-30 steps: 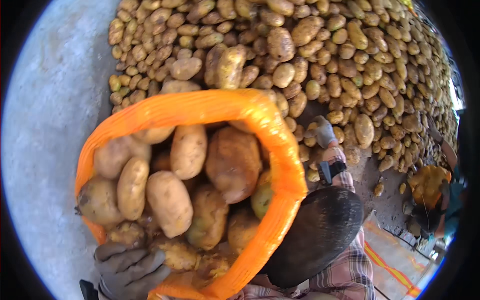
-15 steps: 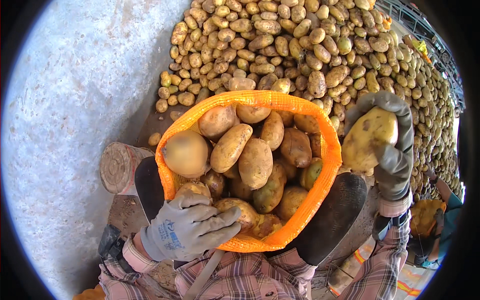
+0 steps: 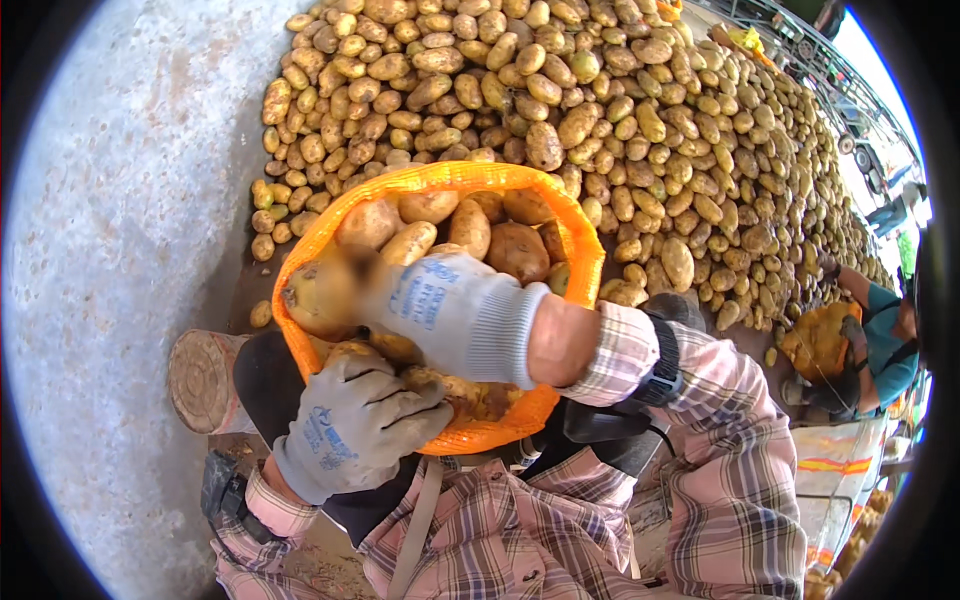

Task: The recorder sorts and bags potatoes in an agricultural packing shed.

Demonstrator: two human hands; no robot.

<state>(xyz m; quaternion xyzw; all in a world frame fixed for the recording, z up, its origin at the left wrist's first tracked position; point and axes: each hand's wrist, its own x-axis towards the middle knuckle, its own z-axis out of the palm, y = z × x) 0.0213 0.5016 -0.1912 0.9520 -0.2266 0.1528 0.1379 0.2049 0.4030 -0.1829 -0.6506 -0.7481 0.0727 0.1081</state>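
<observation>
An orange mesh sack (image 3: 583, 240) with a rolled rim stands before me, part filled with large potatoes (image 3: 519, 252). My left hand (image 3: 352, 430), in a grey glove, is bent over the near left part of the rim, its fingers curled inward against the sack. My right hand (image 3: 445, 308), gloved too, reaches across the opening to the sack's left side. Its fingertips point down beside a big round potato (image 3: 315, 298) and are smeared, so whether they hold anything cannot be made out. The right wrist and sleeve cover much of the sack's contents.
A large heap of potatoes (image 3: 640, 150) spreads beyond the sack and to the right. A pale wall (image 3: 130, 200) rises at the left, with a worn round tub (image 3: 205, 382) beside my knee. Another person (image 3: 880, 350) works at the far right by an orange sack (image 3: 815, 340).
My right hand, which held a large yellowish potato right of the sack, has swung left into the opening. My left hand stays at the rim, its fingers more curled. The view has shifted right.
</observation>
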